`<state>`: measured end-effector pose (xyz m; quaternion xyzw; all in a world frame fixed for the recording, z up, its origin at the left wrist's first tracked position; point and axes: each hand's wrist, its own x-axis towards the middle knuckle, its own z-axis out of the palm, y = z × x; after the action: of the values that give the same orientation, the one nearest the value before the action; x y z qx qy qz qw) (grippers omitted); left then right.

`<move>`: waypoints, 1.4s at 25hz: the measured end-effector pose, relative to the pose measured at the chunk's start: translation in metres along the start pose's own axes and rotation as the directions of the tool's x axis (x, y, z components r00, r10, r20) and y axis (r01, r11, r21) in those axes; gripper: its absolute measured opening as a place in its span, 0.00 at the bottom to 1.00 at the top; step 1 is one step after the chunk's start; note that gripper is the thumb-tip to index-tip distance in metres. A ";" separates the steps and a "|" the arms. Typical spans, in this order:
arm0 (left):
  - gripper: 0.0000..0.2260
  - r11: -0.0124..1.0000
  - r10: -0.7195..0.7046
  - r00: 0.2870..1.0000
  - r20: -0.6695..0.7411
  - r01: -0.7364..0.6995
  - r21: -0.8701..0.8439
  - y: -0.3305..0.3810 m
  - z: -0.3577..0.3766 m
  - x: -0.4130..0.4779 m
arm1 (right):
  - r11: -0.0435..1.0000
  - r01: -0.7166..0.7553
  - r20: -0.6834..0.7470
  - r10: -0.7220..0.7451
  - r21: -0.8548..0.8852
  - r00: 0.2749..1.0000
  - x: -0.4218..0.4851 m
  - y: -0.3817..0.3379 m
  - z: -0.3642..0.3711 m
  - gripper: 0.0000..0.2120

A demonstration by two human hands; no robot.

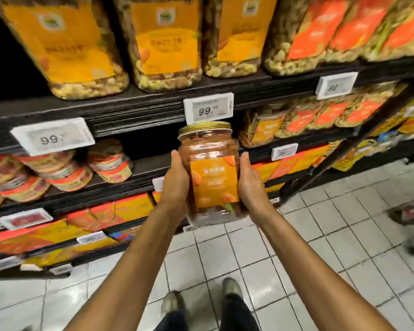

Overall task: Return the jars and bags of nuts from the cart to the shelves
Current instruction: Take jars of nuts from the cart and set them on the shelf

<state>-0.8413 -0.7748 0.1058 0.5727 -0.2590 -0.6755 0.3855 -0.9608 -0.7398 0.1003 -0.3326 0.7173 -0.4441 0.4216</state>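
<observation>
A clear plastic jar of nuts (210, 163) with a gold lid and an orange label is held upright in front of the dark shelves (139, 108). My left hand (176, 182) grips its left side and my right hand (249, 185) grips its right side. The jar's lid is level with the gap under a price tag (208, 108) reading 99. Behind the jar, that shelf level shows a dark gap between stacked round tubs (58, 168) on the left and smaller jars (263, 127) on the right.
Large jars with orange labels (158, 41) fill the top shelf. Flat orange bags (110, 211) line the lower shelves. White tiled floor (320, 235) lies below, with my shoes (230, 287) on it. Another person's foot (404, 216) shows at the right edge.
</observation>
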 end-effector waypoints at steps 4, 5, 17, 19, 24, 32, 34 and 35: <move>0.24 0.997 0.052 0.994 -0.099 -0.058 -0.058 -0.021 0.033 0.036 | 0.979 0.126 0.208 -0.092 -0.158 0.974 0.063 0.027 -0.020 0.29; 0.24 0.994 0.070 0.989 -0.134 -0.081 -0.072 -0.022 0.039 0.044 | 0.978 0.142 0.215 -0.107 -0.154 0.971 0.075 0.031 -0.020 0.30; 0.24 0.858 0.447 0.860 -0.248 -0.490 -0.154 -0.005 0.063 0.156 | 0.933 0.352 0.010 -0.353 0.069 0.935 0.188 0.020 0.018 0.24; 0.25 0.859 0.479 0.841 -0.250 -0.509 -0.065 -0.014 0.065 0.163 | 0.924 0.368 -0.066 -0.363 0.104 0.929 0.189 0.030 0.019 0.23; 0.23 0.813 0.552 0.780 -0.295 -0.582 -0.018 -0.019 0.045 0.159 | 0.840 0.483 -0.083 -0.479 0.248 0.874 0.148 0.069 0.013 0.18; 0.16 0.802 0.597 0.794 -0.113 -0.596 0.042 -0.034 0.068 0.147 | 0.822 0.473 -0.065 -0.478 0.318 0.876 0.135 0.083 -0.010 0.17; 0.19 0.811 0.585 0.804 -0.108 -0.584 0.045 -0.038 0.074 0.149 | 0.834 0.453 -0.043 -0.464 0.316 0.885 0.139 0.084 -0.018 0.20; 0.20 0.815 0.579 0.808 -0.111 -0.579 0.038 -0.039 0.076 0.149 | 0.841 0.442 -0.016 -0.461 0.313 0.887 0.141 0.084 -0.022 0.20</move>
<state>-0.9314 -0.8812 0.0052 0.5057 -0.3987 -0.4909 0.5868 -1.0485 -0.8198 -0.0144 -0.4354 0.5275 -0.6269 0.3731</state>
